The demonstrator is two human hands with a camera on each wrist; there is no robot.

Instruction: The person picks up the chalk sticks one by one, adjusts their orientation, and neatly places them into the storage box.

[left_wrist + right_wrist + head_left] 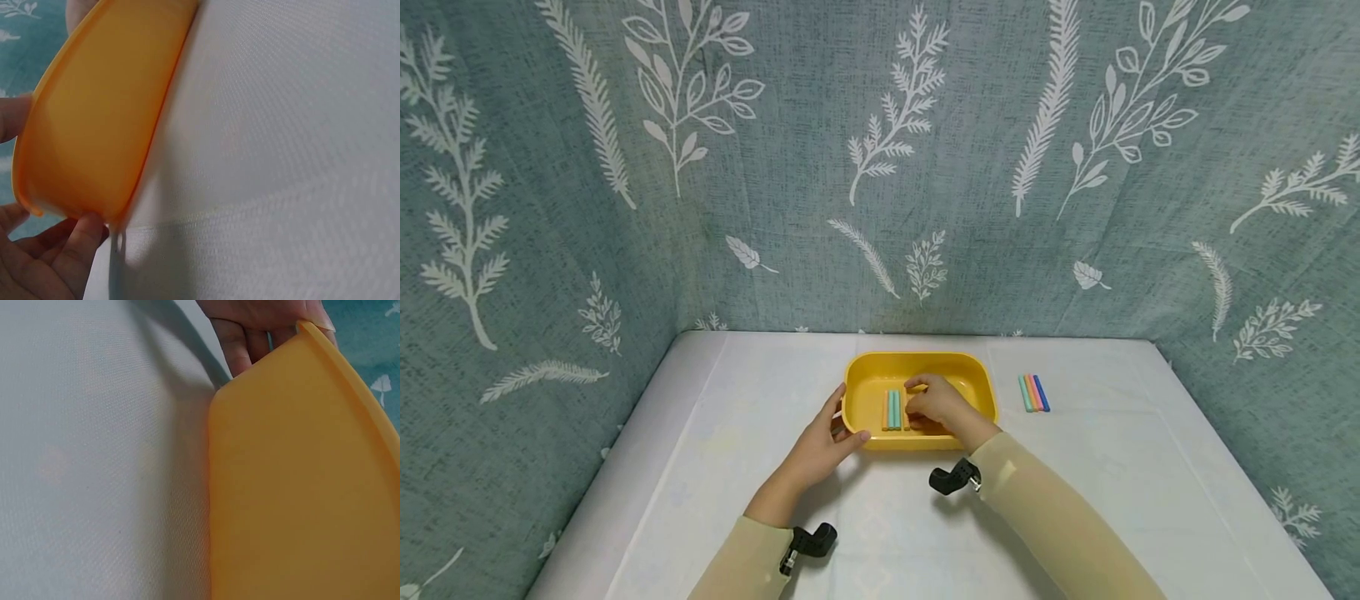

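A yellow plastic tray (865, 367) with rounded corners stands on the table in the head view. My left hand (820, 447) grips its left end, the thumb on the near rim and the fingers along the outer wall. Inside lie an orange chalk stick (885, 411) and two green chalk sticks (894, 410), side by side and pointing away from me. Just right of them, a second orange chalk stick (906, 419) is at the curled fingers of my right hand (942, 403), which reaches in over the near rim and partly covers it. Both wrist views show mostly the tray's outer wall (106, 106).
To the tray's right, a row of thin sticks in green, orange, pink and blue (1034, 393) lies on the white-covered table (760, 383). Leaf-patterned teal cloth (820, 275) closes off the back and both sides. Each wrist carries a black camera mount (951, 477).
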